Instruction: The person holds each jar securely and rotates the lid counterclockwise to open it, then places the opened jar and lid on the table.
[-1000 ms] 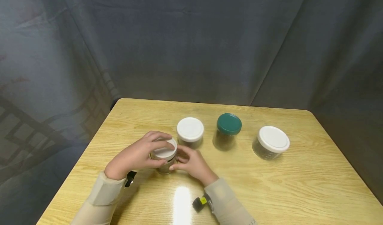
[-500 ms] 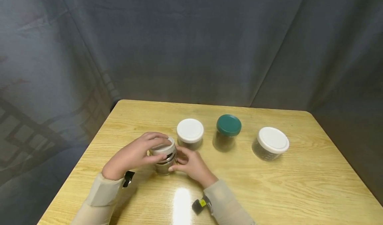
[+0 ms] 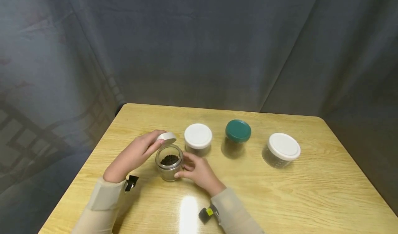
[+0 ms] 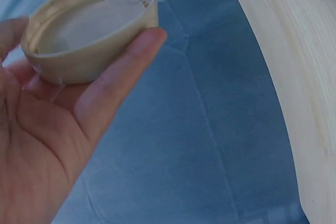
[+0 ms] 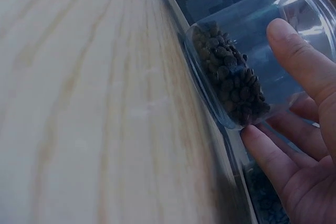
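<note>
My left hand (image 3: pixel 135 154) pinches a white lid (image 3: pixel 168 137) between thumb and fingers, tilted just above and behind the mouth of a clear jar (image 3: pixel 168 174). The left wrist view shows the hollow inside of the lid (image 4: pixel 84 30), with the thumb along its side. The jar stands uncovered on the table, a layer of small dark brown beans or pellets (image 3: pixel 169 159) at its bottom. Curled round the jar's right side, my right hand (image 3: pixel 200 171) grips it. In the right wrist view the dark pieces (image 5: pixel 231 74) show through the clear wall, the thumb against it.
Behind and to the right on the wooden table (image 3: pixel 295 199) stand a white-lidded jar (image 3: pixel 198 136), a green-lidded jar (image 3: pixel 238 131) and another white-lidded jar (image 3: pixel 284 146). A dark curtain (image 3: pixel 199 47) hangs behind the table.
The left hand has lifted the white lid off the jar and tipped it up and back, uncovering the dark contents. The right hand keeps its grip on the jar in the same place.
</note>
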The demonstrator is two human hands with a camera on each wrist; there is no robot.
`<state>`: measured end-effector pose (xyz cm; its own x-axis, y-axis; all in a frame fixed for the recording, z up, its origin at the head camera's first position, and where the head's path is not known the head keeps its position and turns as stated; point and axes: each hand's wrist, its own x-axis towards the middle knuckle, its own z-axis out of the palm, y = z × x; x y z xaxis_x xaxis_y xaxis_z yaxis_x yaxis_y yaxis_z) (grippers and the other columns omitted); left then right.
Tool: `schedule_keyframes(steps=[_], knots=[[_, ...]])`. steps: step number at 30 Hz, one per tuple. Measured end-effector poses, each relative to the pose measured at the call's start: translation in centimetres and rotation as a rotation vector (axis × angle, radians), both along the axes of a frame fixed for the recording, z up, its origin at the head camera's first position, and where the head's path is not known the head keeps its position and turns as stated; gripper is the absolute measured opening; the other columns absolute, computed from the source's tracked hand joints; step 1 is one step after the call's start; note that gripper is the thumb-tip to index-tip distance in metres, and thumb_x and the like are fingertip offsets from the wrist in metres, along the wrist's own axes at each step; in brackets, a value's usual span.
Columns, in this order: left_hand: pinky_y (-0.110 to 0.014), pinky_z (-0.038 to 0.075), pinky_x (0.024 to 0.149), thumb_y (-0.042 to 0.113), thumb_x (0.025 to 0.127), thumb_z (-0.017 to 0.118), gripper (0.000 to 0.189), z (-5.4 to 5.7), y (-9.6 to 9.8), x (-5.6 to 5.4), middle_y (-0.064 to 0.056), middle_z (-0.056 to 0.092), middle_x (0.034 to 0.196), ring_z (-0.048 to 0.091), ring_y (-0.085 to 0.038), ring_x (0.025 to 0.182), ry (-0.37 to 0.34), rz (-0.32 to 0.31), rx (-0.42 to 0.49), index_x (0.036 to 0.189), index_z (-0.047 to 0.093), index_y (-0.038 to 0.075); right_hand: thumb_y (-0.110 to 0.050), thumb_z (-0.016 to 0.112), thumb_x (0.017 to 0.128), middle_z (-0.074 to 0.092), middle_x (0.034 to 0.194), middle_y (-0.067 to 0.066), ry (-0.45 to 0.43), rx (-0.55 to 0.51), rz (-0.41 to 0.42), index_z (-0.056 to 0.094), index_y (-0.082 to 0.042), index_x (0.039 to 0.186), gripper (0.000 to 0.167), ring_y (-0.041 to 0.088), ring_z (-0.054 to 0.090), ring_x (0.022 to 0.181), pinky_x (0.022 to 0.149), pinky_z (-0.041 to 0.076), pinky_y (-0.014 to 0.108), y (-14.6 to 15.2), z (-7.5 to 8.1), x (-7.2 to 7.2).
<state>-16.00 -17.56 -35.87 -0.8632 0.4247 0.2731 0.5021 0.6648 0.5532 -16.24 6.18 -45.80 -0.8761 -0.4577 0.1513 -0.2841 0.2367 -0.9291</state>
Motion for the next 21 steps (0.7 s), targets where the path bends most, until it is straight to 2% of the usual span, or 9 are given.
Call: schedule_keyframes(steps=[3,8,11,15,21], knots=[[-0.051,0.054,0.094,0.028,0.110,0.045,0.031,0.0,-0.4,-0.3,-0.005,0.070,0.118,0.066,-0.025,0.111,0.015,0.051,-0.008,0.133,0.059,0.012,-0.016,0.089,0.075,0.059,0.140,0.018,0.014,-0.007,-0.002,0.054,-0.002,0.143,0.077,0.031,0.065,0.120,0.094,0.054,0.024,-0.2,0.1,0.0],[-0.055,0.055,0.083,0.027,0.110,0.046,0.030,-0.4,-1.4,-0.5,-0.010,0.070,0.109,0.068,-0.028,0.097,0.048,0.170,-0.076,0.129,0.059,0.009,-0.014,0.089,0.075,0.060,0.139,0.019,0.008,-0.015,-0.011,0.052,-0.001,0.144,0.079,0.030,0.063,0.122,0.095,0.054,0.024,-0.6,0.1,0.1],[-0.057,0.054,0.080,0.027,0.110,0.046,0.031,-0.8,-2.1,-0.8,-0.014,0.070,0.107,0.067,-0.032,0.093,0.037,0.221,-0.105,0.128,0.058,0.005,-0.014,0.088,0.076,0.058,0.141,0.020,-0.002,-0.023,-0.015,0.050,-0.001,0.145,0.080,0.032,0.060,0.126,0.097,0.052,0.024,-0.9,0.0,0.3],[-0.056,0.054,0.080,0.028,0.110,0.044,0.033,-1.3,-3.1,-1.3,-0.017,0.069,0.105,0.066,-0.032,0.091,-0.006,0.246,-0.111,0.127,0.058,0.002,-0.016,0.085,0.080,0.053,0.146,0.020,0.005,-0.021,-0.021,0.047,-0.002,0.149,0.080,0.034,0.054,0.132,0.101,0.050,0.026,-1.4,0.0,0.2],[-0.049,0.051,0.079,0.028,0.111,0.042,0.032,-1.8,-4.4,-1.8,-0.011,0.066,0.098,0.061,-0.024,0.085,-0.059,0.235,-0.094,0.120,0.059,0.003,-0.024,0.082,0.084,0.048,0.151,0.017,0.051,0.051,-0.086,0.041,-0.007,0.154,0.083,0.032,0.051,0.135,0.104,0.048,0.027,-2.6,0.3,-0.2]])
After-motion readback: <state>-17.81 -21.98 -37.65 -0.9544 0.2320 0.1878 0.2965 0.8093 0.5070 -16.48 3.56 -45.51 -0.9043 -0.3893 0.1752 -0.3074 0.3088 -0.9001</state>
